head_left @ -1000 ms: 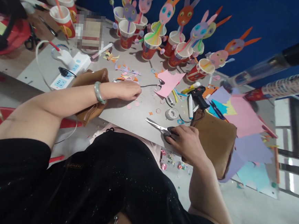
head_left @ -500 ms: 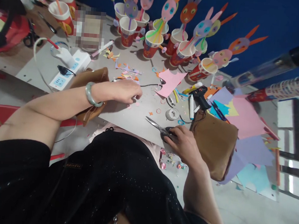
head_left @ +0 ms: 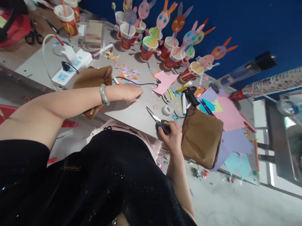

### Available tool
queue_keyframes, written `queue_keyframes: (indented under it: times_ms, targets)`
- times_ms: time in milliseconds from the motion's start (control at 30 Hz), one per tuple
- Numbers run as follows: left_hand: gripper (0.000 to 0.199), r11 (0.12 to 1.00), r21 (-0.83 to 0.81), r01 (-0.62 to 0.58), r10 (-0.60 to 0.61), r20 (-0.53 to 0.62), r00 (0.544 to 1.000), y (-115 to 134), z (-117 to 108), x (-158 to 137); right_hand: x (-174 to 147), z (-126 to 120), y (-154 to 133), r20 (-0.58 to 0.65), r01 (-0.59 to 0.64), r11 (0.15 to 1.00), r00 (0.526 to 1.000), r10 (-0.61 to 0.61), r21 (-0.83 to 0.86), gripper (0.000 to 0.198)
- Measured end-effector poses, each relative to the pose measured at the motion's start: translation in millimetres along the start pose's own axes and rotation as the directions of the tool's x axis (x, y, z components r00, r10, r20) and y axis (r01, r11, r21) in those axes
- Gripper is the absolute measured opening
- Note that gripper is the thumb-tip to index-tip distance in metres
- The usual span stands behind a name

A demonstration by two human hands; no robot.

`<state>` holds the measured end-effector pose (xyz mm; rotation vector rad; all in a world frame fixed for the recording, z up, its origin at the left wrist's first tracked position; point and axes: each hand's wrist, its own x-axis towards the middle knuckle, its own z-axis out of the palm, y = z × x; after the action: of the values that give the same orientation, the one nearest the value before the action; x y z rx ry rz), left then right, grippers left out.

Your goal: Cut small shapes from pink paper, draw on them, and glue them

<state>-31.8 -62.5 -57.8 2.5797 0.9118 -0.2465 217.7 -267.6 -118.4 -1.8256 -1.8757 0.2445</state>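
My right hand [head_left: 172,134] grips black-handled scissors [head_left: 157,119] by their handles near the table's front edge. Their metal blades point up and to the left. Over the table, left of the scissors, is my left hand [head_left: 131,93] with its fingers curled together. A speck of pink shows at those fingertips, too small to make out. Beyond the hands lies a pink paper sheet [head_left: 165,82] with scalloped cut-outs. A roll of clear tape [head_left: 167,109] sits just past the scissors.
Paper cups with rabbit-faced spoons [head_left: 148,50] line the blue wall. A glue gun [head_left: 191,94], a white marker [head_left: 184,104] and coloured sheets [head_left: 231,112] lie to the right. Brown pouches flank the workspace, one on the right [head_left: 202,138]. A power strip [head_left: 72,68] stands left.
The view has swung to the right, so the cups and table items appear further left. My right hand still has the scissors, now turned a little. My left hand stays curled over the table.
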Motion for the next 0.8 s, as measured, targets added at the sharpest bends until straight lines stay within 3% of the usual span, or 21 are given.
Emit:
queue_keyframes:
  times_ms: [133, 533, 700, 800]
  targets:
    - [0.011, 1.000, -0.024, -0.007, 0.007, 0.021, 1.000, 4.0, -3.5, 0.7, -0.1, -0.9, 0.0, -0.007, 0.011, 0.999, 1.000, -0.010, 0.032, 0.022]
    - [0.011, 0.984, -0.171, -0.043, 0.031, -0.073, 0.997, 4.7, -22.9, 11.8, -1.6, -3.0, 0.3, 0.002, 0.009, 0.998, 1.000, -0.009, 0.061, 0.019]
    - [0.029, 0.988, -0.151, -0.022, 0.002, -0.127, 0.992, 4.7, -14.1, 14.3, -2.0, 2.2, 4.4, -0.086, 0.065, 0.995, 0.995, -0.059, 0.070, 0.017]
    - [0.026, 0.993, -0.115, -0.014, -0.004, -0.159, 0.987, 3.9, -3.8, 15.1, -4.2, 4.2, 2.8, -0.133, 0.100, 0.992, 0.987, -0.088, 0.083, 0.016]
